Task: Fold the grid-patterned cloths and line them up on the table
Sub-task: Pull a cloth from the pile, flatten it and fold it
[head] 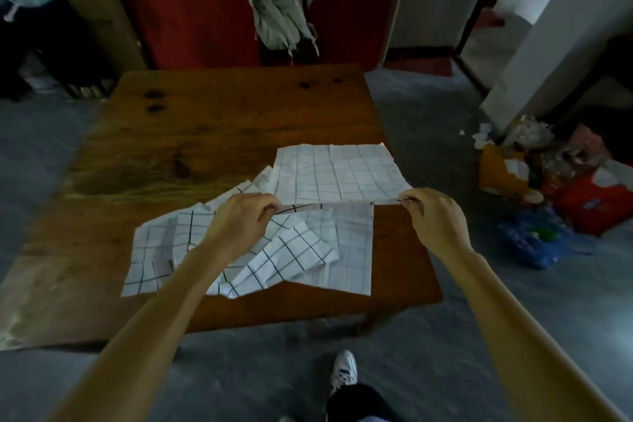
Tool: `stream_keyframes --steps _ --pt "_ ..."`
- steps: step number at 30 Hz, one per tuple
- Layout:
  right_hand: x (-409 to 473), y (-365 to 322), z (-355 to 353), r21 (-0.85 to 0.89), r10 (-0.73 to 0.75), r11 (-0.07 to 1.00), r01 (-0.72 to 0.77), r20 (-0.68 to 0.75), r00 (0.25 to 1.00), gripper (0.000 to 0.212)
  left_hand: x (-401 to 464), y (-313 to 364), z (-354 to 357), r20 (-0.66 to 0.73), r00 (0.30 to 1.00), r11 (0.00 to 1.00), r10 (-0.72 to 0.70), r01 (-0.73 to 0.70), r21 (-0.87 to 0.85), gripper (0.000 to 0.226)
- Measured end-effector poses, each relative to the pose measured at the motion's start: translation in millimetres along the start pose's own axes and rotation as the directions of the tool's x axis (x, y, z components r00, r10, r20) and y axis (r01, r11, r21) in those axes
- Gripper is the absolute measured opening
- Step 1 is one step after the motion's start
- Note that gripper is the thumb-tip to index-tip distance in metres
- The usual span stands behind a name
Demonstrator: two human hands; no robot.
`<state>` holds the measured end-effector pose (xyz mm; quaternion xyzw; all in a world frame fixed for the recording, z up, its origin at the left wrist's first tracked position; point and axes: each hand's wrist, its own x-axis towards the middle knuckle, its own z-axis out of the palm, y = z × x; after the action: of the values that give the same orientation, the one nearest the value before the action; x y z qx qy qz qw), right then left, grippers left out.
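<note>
Cloth (337,175) with a grid print is stretched between both hands above the near right part of the table (219,120). Left hand (239,219) pinches its near left corner with curled fingers and thumb; right hand (433,212) pinches the near right corner the same way. The near edge is lifted and pulled taut between them, while the far part lies flat on the wood, its far right corner reaching the table's right edge.

Under and just in front of the hands lies a loose pile (239,250) of more grid cloths, overlapping and crumpled, some with bolder dark lines than others. One flatter sheet (352,250) in the pile lies below the right hand, near the table's front right corner. The pile spreads leftward under the left forearm. How many cloths it holds cannot be told.

The table is brown wood with dark knots toward its far side, and it stands on a grey floor (428,353). A white shoe (344,370) shows on the floor at the bottom, beside a dark trouser leg. Behind the table, a pale backpack (279,14) hangs against a red wall. To the right, on the floor beside a white pillar, sits a heap of boxes and bags (548,181), orange, red and blue among them.
</note>
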<state>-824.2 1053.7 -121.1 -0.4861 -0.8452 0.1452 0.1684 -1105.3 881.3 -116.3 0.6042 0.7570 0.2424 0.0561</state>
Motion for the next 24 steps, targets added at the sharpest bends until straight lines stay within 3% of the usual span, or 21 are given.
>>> stream_keyframes --steps 5,10,15,24 --pt "-36 19 4 -0.029 0.065 0.998 -0.063 0.046 0.997 0.019 -24 8 12 0.109 0.994 0.999 -0.023 0.027 -0.039 0.011" --pt "-34 32 5 0.001 0.113 0.994 -0.114 0.050 0.992 0.021 -7 10 21 0.089 0.995 0.997 -0.038 0.044 -0.058 0.012" --pt "6 58 13 0.083 0.118 0.989 -0.123 0.065 0.991 0.021 35 11 34 0.041 0.997 0.994 -0.065 0.068 -0.080 0.009" --pt "88 115 60 0.158 0.168 0.968 -0.193 0.161 0.973 0.028 130 2 80 0.039 0.969 0.968 -0.244 0.246 -0.045 0.014"
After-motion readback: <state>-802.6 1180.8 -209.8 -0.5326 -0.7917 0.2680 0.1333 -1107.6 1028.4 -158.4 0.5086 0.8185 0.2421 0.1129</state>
